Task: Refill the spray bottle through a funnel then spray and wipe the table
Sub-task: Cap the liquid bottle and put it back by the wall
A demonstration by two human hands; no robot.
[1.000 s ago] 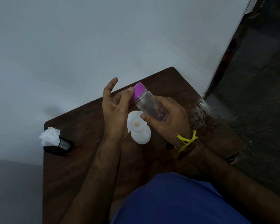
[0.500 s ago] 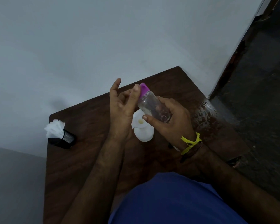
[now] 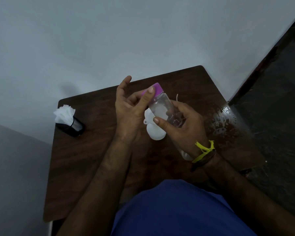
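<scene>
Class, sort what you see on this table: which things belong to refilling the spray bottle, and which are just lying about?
Belongs to the job:
clear bottle with purple cap
white funnel
white bottle
left hand
right hand
tissues

Lying about:
black mesh holder

from my seat i count one clear plastic bottle with a purple screw cap (image 3: 162,106), one white plastic funnel (image 3: 149,116) sitting on one white rounded bottle (image 3: 156,133), one black mesh holder (image 3: 73,127) stuffed with white paper tissues (image 3: 64,113), one dark brown wooden table (image 3: 92,159), two bare hands, and one yellow thread wristband (image 3: 203,149).
</scene>
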